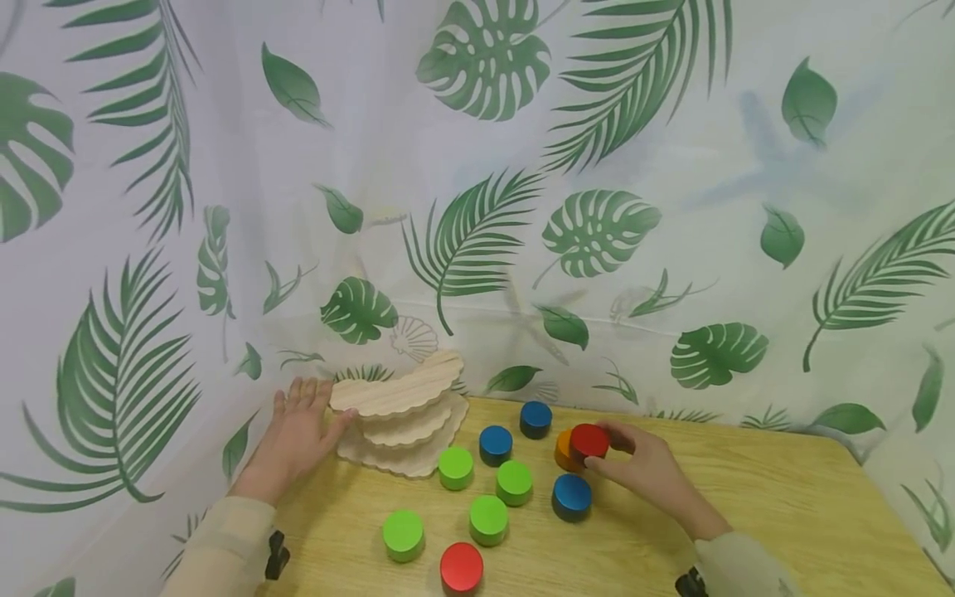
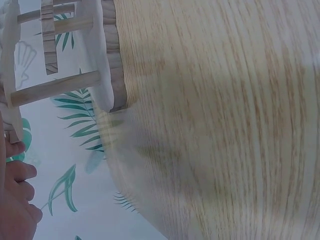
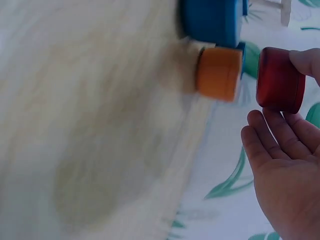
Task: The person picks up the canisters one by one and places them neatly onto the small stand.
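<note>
– Where's that red block?
– Pinched in the right hand's fingers, raised just above the orange block!
– And the wooden stand?
– Well leftward, beside the left hand, fingers straight.

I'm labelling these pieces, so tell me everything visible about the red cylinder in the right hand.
The red cylinder is short and smooth, with a flat top, softened edges and a faint sheen; its material is unclear. A thin line shows near one end. It is roughly upright, pinched in the right hand, lifted above the table and apart from the orange cylinder, which it partly hides in the head view.
</note>
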A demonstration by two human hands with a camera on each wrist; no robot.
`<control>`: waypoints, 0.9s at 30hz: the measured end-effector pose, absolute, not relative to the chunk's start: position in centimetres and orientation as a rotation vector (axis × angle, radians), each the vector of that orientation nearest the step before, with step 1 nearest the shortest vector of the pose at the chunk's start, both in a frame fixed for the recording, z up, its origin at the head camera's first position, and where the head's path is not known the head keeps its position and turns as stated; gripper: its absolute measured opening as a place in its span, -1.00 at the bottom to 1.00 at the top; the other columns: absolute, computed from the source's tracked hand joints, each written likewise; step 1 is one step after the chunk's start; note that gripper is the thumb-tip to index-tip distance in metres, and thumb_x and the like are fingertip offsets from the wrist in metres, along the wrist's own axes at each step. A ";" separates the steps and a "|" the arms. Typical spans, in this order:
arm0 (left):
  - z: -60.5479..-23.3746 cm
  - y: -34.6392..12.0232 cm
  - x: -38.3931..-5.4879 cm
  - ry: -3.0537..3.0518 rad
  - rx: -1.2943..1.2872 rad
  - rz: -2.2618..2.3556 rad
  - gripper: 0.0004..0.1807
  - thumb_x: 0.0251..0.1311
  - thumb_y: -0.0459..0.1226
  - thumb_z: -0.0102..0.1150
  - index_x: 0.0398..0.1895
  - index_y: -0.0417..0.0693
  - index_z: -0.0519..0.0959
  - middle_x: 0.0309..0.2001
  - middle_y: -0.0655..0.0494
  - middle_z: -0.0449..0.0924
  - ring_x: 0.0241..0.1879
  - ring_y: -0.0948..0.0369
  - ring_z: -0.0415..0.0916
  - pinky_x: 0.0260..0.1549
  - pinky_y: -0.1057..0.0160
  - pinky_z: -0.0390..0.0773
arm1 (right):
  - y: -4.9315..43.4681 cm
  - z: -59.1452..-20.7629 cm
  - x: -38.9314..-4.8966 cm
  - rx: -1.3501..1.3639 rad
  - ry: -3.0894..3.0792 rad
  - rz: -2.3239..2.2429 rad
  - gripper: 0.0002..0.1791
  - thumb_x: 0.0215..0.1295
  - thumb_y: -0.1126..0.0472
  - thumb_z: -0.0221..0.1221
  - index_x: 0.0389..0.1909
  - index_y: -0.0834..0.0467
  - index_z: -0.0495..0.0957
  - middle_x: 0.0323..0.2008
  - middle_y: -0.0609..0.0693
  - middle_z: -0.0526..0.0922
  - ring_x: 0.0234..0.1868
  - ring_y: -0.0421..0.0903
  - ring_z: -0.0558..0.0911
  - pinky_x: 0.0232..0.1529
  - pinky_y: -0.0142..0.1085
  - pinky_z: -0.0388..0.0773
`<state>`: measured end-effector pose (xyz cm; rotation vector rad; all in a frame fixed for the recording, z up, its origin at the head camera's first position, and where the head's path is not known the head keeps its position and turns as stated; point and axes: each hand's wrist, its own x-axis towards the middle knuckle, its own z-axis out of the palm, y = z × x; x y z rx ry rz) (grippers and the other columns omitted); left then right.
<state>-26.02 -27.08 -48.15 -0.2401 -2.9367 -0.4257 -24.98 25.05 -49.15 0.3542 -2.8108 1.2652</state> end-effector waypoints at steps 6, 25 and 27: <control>-48.0 -27.0 -26.1 -2.931 -0.234 -0.411 -0.03 0.60 0.27 -0.25 0.61 -0.43 0.11 0.59 -0.53 0.01 0.63 -0.45 -0.19 0.55 -0.48 -0.20 | 22.1 -48.1 -26.5 0.500 -2.787 1.262 -0.37 0.28 0.00 0.48 0.30 0.18 0.59 0.18 0.10 0.74 0.21 0.16 0.71 0.28 0.13 0.62; -47.5 -26.6 -25.9 -2.943 -0.216 -0.380 -0.03 0.59 0.28 -0.25 0.60 -0.43 0.15 0.58 -0.54 0.03 0.62 -0.47 -0.16 0.53 -0.51 -0.15 | 13.2 -45.4 -28.3 0.752 -2.773 1.322 -0.35 0.27 0.02 0.46 0.34 0.16 0.58 0.18 0.04 0.73 0.20 0.11 0.71 0.27 0.08 0.64; -47.5 -26.7 -25.9 -2.942 -0.215 -0.387 -0.03 0.59 0.28 -0.25 0.60 -0.43 0.15 0.58 -0.54 0.03 0.62 -0.47 -0.16 0.53 -0.51 -0.15 | 12.3 -45.1 -28.4 0.743 -2.774 1.357 -0.35 0.26 0.01 0.46 0.33 0.14 0.58 0.17 0.02 0.73 0.20 0.10 0.69 0.27 0.11 0.63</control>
